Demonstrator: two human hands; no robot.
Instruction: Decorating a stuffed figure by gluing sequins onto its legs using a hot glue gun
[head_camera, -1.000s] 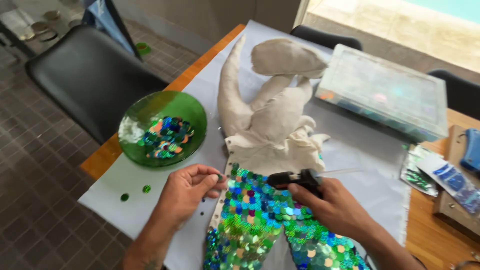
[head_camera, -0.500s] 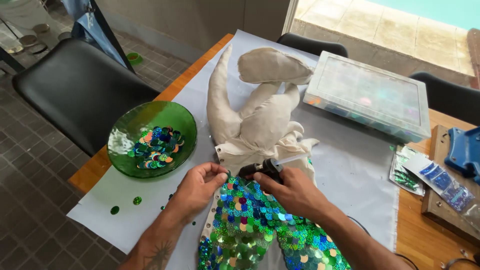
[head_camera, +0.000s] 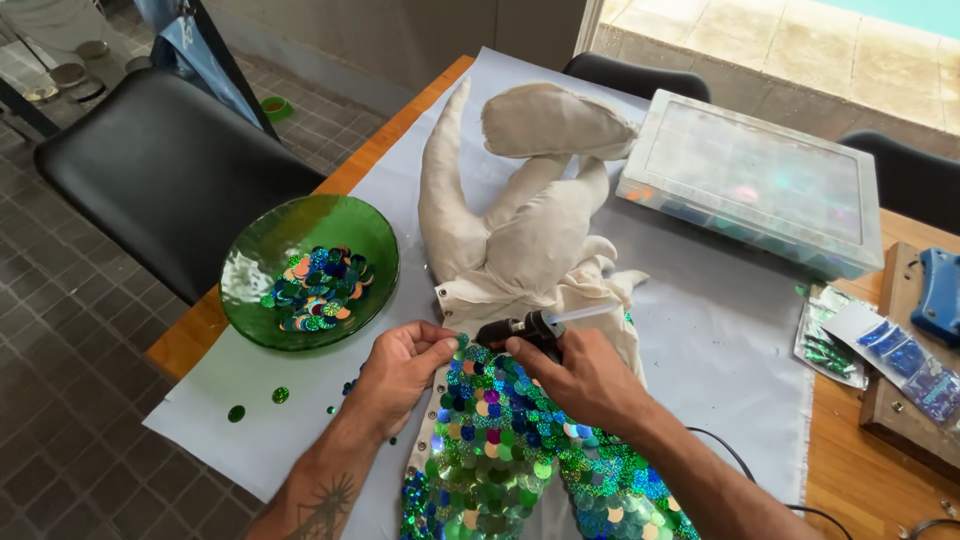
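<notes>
A cream stuffed cloth figure (head_camera: 520, 230) lies on a pale sheet (head_camera: 720, 330). Its lower part (head_camera: 500, 450) is covered in shiny green, blue and orange sequins. My left hand (head_camera: 400, 365) pinches a green sequin against the top edge of the sequinned area. My right hand (head_camera: 580, 380) grips a black glue gun (head_camera: 525, 328) with its nozzle pointing left towards that sequin. The gun's cord (head_camera: 730, 460) trails off to the right.
A green glass bowl (head_camera: 250, 270) of loose sequins sits at the left, a few sequins (head_camera: 255, 403) on the sheet below it. A clear lidded box (head_camera: 750, 180) stands at the back right, sequin packets (head_camera: 860, 345) beside it. Black chairs (head_camera: 160, 170) surround the wooden table (head_camera: 185, 335).
Both hands have moved up to the top edge of the sequinned area. The left hand now presses a sequin there and the glue gun nozzle has come close to it.
</notes>
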